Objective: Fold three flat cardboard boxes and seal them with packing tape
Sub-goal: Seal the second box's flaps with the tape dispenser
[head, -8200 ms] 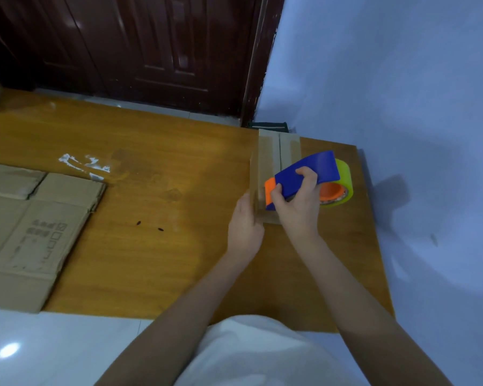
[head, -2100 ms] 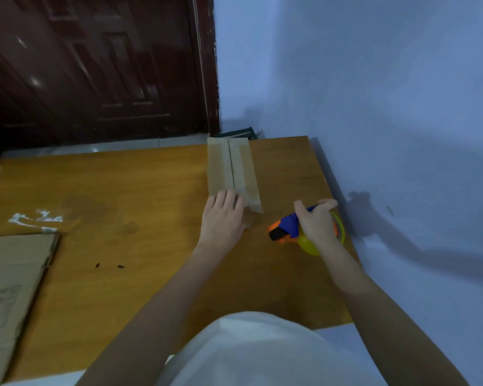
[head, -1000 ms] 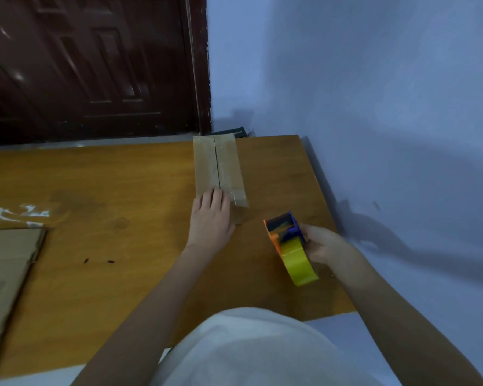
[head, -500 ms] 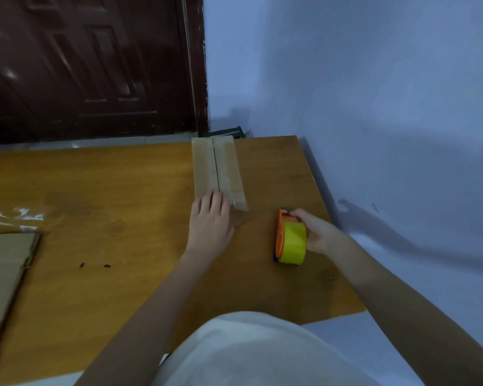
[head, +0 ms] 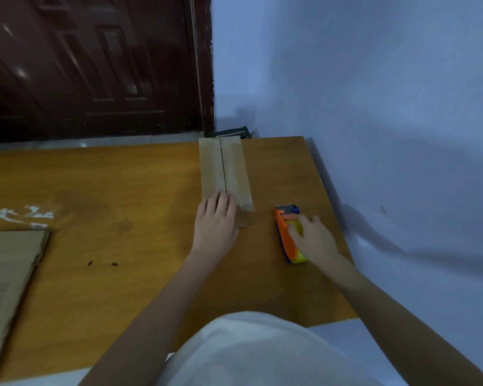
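Note:
A narrow folded cardboard box [head: 229,168] lies on the wooden table [head: 123,274], clear tape running along its centre seam and down its near end. My left hand [head: 215,221] presses flat on the box's near end, fingers straight. To the right, the orange and blue tape dispenser [head: 283,232] with its yellow roll sits on the table. My right hand [head: 314,238] lies over it, fingers curled round the roll. A flat unfolded cardboard sheet [head: 6,274] lies at the table's left edge.
A blue wall [head: 374,107] runs close along the table's right side. A dark wooden door [head: 95,65] stands behind the table. White smears [head: 25,215] mark the tabletop at left. A small dark object [head: 230,132] sits just behind the box.
My right hand lifted the dispenser off the box's near end, swung it right and set it down on the table. My left hand stayed pressed on the box.

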The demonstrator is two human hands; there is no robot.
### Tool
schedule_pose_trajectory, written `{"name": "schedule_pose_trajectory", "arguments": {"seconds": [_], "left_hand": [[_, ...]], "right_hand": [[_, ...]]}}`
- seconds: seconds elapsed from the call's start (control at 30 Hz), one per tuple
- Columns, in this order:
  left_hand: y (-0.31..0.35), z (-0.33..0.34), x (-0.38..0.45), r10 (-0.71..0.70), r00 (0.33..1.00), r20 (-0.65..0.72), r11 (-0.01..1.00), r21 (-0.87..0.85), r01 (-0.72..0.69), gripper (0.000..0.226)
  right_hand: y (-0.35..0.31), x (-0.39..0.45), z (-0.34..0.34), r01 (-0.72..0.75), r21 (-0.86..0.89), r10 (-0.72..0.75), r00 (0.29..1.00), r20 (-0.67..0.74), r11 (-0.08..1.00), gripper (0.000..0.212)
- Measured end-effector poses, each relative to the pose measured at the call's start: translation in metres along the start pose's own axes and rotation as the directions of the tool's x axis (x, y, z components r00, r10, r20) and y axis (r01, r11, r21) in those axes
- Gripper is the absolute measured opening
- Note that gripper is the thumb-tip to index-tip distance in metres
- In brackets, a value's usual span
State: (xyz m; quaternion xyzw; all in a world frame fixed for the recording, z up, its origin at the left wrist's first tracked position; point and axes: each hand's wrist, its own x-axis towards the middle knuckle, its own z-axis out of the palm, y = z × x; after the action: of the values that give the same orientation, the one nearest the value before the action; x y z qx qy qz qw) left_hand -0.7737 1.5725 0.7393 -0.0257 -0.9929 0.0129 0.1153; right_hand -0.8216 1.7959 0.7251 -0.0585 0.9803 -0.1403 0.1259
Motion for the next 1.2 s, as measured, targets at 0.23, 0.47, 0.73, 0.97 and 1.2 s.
{"name": "schedule_pose_trajectory", "arguments": {"seconds": [0.23,0.47,0.73,0.97,1.2], "left_hand": [[-0.003,0.001,-0.001,-0.018,0.996,-0.083,0.998,-0.069,0.012,0.061],[-0.004,0.004,-0.003,-0.020,0.999,-0.031,0.982,-0.191,0.014,0.066],[-0.018,0.009,-0.010,-0.282,0.959,0.023,0.566,-0.803,0.186,0.069],[-0.017,0.013,-0.015,-0.304,0.860,0.409,0.083,-0.888,0.451,0.061],[-0.038,0.012,-0.031,-0.320,0.851,0.416,-0.028,-0.902,0.431,0.063]], "right_hand": [[-0.011,-0.002,0.009,0.151,-0.286,-0.206,0.964,-0.171,0.946,0.052],[-0.074,0.006,0.010,0.204,0.529,-0.210,0.977,-0.050,0.824,0.056],[-0.084,0.009,0.015,-0.064,0.842,-0.136,0.978,0.161,0.535,0.056],[-0.087,0.004,0.023,-0.024,0.833,-0.223,0.959,0.175,0.552,0.056],[-0.074,0.006,0.017,0.040,0.818,-0.286,0.946,0.154,0.574,0.047]]}}
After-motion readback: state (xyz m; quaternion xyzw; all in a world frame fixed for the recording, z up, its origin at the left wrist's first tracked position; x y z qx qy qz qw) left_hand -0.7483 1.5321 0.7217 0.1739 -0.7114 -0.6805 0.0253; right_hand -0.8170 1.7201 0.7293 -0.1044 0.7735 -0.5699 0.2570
